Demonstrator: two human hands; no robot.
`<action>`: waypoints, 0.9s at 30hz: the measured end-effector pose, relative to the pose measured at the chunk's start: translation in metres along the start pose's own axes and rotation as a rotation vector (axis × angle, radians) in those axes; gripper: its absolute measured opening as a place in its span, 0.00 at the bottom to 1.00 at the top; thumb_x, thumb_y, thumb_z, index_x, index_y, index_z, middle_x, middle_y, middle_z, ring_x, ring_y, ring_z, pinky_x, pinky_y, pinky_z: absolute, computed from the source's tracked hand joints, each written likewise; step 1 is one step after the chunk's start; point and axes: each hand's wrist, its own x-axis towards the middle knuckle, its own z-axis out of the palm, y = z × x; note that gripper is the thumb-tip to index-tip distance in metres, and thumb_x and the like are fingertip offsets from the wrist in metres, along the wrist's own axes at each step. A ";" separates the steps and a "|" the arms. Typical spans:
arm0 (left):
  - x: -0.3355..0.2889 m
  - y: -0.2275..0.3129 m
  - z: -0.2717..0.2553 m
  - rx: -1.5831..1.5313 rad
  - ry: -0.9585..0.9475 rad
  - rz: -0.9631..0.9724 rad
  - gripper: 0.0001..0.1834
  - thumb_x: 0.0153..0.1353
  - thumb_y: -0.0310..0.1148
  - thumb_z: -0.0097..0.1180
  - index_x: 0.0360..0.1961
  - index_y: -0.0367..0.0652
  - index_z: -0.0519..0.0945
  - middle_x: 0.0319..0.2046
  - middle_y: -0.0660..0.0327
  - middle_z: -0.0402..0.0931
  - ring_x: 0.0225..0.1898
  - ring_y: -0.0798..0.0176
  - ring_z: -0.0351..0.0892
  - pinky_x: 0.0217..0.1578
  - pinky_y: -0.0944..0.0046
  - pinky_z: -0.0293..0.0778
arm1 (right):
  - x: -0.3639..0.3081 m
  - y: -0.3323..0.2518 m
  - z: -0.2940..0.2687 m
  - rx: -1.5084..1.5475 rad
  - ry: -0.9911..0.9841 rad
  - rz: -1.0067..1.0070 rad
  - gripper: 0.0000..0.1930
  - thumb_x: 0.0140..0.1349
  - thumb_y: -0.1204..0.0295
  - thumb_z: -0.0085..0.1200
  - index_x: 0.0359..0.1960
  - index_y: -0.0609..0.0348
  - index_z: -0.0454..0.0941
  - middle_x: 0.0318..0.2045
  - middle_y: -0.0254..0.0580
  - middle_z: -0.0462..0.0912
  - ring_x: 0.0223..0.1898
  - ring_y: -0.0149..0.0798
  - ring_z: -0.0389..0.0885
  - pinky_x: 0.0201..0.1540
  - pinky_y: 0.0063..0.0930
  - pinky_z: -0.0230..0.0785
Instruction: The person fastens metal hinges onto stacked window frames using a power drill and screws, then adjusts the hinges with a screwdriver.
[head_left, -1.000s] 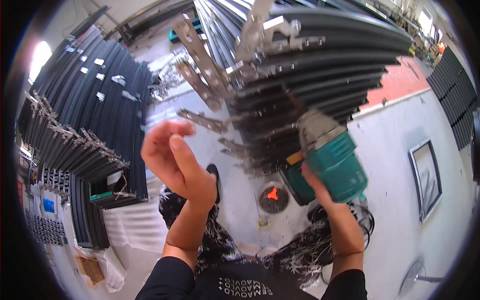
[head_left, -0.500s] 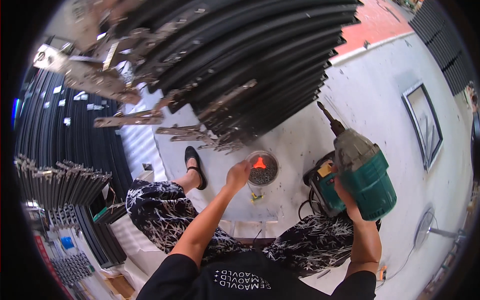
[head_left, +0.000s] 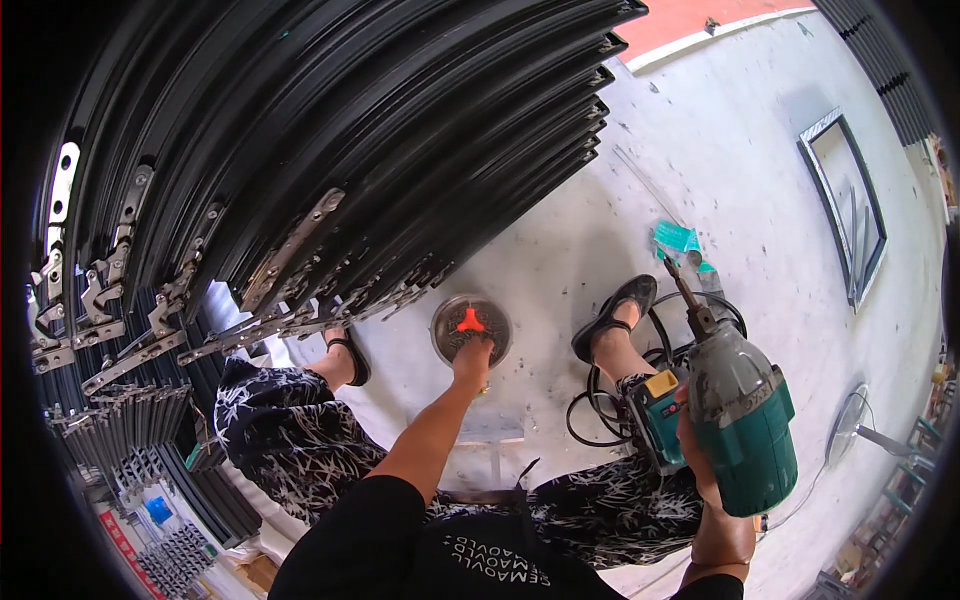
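My left hand (head_left: 472, 361) reaches straight down into a round metal bowl (head_left: 447, 317) on the concrete floor. The bowl holds small screws and a red three-armed piece (head_left: 469, 321); my fingers touch its near rim, and their tips are hidden. My right hand (head_left: 712, 478) grips a green and grey cordless drill (head_left: 741, 421), held at my right knee. Its bit (head_left: 679, 281) points up and away from me. Black aluminium window frames (head_left: 360, 130) with silver hinge arms (head_left: 285, 262) lean overhead and to the left.
My two feet in black sandals (head_left: 612, 316) stand either side of the bowl. A black cable (head_left: 590, 408) coils by my right foot. A framed glass pane (head_left: 846, 205) lies on the floor at the right. More frame stacks (head_left: 150, 440) stand at the lower left.
My head has tilted down toward the floor. My left hand dropped from raised at the frames into the bowl. The drill in my right hand moved lower and to the right.
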 end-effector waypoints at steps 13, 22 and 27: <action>-0.028 0.012 -0.170 -1.923 -0.195 -0.281 0.05 0.64 0.27 0.52 0.40 0.39 0.75 0.35 0.59 0.78 0.38 0.65 0.79 0.38 0.70 0.77 | -0.028 0.005 -0.011 -0.323 -0.152 -0.493 0.18 0.60 0.75 0.55 0.53 0.57 0.74 0.49 0.42 0.78 0.50 0.39 0.77 0.52 0.35 0.69; -0.139 0.074 -0.331 -2.322 -0.172 0.179 0.09 0.66 0.26 0.48 0.47 0.39 0.73 0.40 0.55 0.77 0.46 0.56 0.79 0.46 0.60 0.79 | -0.040 -0.022 0.038 0.038 -0.455 -0.407 0.18 0.56 0.81 0.56 0.51 0.61 0.73 0.40 0.39 0.80 0.42 0.33 0.77 0.46 0.29 0.71; -0.170 0.076 -0.375 -2.067 -0.066 0.181 0.12 0.66 0.27 0.48 0.49 0.37 0.74 0.35 0.60 0.76 0.37 0.68 0.77 0.36 0.70 0.75 | -0.049 -0.033 0.065 0.047 -0.485 -0.552 0.20 0.56 0.81 0.57 0.52 0.61 0.73 0.43 0.40 0.80 0.45 0.34 0.77 0.48 0.31 0.71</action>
